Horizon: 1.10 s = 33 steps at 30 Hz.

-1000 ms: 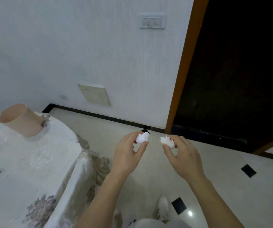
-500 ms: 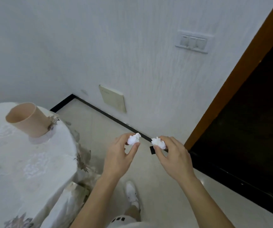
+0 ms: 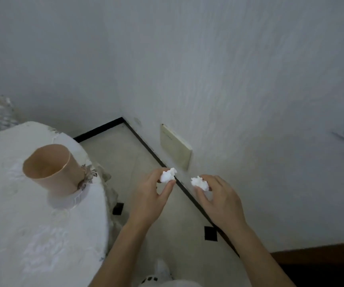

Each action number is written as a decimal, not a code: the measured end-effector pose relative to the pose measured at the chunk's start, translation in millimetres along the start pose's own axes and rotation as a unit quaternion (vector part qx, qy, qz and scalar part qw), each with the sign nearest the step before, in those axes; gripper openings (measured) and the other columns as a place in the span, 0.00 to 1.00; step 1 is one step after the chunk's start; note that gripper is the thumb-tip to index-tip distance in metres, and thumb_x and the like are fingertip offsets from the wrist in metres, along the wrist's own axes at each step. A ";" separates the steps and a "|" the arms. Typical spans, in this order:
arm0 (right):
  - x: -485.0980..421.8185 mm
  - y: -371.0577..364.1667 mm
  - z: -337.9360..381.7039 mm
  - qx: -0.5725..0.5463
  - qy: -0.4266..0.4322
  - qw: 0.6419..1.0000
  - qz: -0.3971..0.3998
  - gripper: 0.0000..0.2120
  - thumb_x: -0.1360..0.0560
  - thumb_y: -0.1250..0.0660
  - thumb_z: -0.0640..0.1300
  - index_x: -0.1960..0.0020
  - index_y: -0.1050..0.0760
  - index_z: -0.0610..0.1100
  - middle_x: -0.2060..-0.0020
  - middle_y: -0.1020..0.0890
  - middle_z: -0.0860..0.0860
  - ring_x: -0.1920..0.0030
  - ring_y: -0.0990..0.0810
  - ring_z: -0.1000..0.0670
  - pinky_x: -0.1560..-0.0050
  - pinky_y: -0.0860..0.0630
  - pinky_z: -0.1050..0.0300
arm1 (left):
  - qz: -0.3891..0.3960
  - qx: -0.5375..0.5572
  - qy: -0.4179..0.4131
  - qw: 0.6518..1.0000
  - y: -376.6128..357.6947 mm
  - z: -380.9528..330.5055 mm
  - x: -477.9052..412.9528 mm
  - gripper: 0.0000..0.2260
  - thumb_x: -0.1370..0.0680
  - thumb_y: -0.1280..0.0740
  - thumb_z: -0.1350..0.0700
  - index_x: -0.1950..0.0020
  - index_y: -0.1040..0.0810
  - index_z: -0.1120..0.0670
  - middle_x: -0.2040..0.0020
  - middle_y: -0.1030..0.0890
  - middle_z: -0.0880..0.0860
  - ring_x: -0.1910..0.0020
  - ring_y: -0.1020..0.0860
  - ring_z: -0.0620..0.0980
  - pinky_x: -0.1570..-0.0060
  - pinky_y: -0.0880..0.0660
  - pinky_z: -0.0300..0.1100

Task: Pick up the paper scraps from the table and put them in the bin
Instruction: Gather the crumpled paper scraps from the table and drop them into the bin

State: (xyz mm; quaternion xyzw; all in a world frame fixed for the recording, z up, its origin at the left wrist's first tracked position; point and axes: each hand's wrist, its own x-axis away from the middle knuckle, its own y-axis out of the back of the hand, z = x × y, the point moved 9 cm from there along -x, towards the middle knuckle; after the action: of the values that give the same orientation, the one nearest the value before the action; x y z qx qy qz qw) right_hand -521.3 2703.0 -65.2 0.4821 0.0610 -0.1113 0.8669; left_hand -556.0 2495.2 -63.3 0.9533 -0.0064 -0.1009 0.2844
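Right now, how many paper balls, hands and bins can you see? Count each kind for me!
Paper balls: 2, one pinched in the left hand, one in the right hand.
Hands: 2, left hand and right hand.
Bins: 1, the tan bin on the table.
Total: 5.

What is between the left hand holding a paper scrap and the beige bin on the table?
In the head view, only the draped edge of the tablecloth and bare floor lie between the left hand and the bin; nothing blocks the way.
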 end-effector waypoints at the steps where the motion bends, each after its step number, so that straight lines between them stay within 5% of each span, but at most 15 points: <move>1: -23.5 -10.7 9.1 0.001 0.011 1.000 0.009 0.16 0.24 0.40 0.60 0.43 0.23 0.54 0.52 0.20 0.57 0.53 0.21 0.52 0.58 0.21 0.49 | -0.014 -0.004 0.002 1.000 9.8 6.2 -16.5 0.11 0.22 0.32 0.46 0.41 0.22 0.44 0.53 0.22 0.39 0.52 0.24 0.40 0.55 0.27 0.36; 6: -111.2 -64.0 69.6 -0.040 0.085 0.995 0.043 0.17 0.24 0.41 0.61 0.43 0.22 0.53 0.52 0.19 0.58 0.55 0.21 0.53 0.59 0.22 0.53 | -0.084 -0.054 0.034 0.994 67.0 50.0 -72.2 0.14 0.22 0.36 0.42 0.43 0.22 0.49 0.54 0.20 0.46 0.55 0.23 0.46 0.57 0.23 0.48; 18: -225.7 -207.1 230.9 -0.126 0.277 0.935 0.181 0.13 0.24 0.39 0.59 0.43 0.24 0.56 0.51 0.19 0.57 0.54 0.20 0.52 0.58 0.21 0.49 | -0.272 -0.097 0.191 0.938 194.4 139.9 -97.3 0.09 0.22 0.31 0.49 0.43 0.22 0.48 0.53 0.18 0.46 0.53 0.21 0.47 0.55 0.22 0.46; 25: -251.0 -273.4 338.3 -0.159 0.430 0.840 0.292 0.20 0.23 0.41 0.60 0.40 0.23 0.50 0.49 0.17 0.53 0.54 0.18 0.48 0.59 0.23 0.53 | -0.415 -0.156 0.310 0.841 254.7 167.5 -75.0 0.10 0.23 0.30 0.52 0.42 0.22 0.49 0.52 0.20 0.44 0.53 0.22 0.47 0.56 0.23 0.43; 33: -225.3 -298.8 410.5 -0.195 0.555 0.754 0.290 0.18 0.24 0.38 0.57 0.45 0.19 0.45 0.59 0.17 0.52 0.57 0.22 0.47 0.63 0.24 0.53 | -0.484 -0.198 0.367 0.769 275.0 173.9 -36.5 0.12 0.23 0.31 0.47 0.41 0.22 0.47 0.50 0.21 0.43 0.51 0.26 0.43 0.56 0.27 0.37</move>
State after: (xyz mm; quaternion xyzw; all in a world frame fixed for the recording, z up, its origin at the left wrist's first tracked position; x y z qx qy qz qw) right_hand -815.2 2232.0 -46.3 0.2738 0.4092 0.4474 0.7466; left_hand -613.4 2173.2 -49.1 0.7172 0.5809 0.1330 0.3612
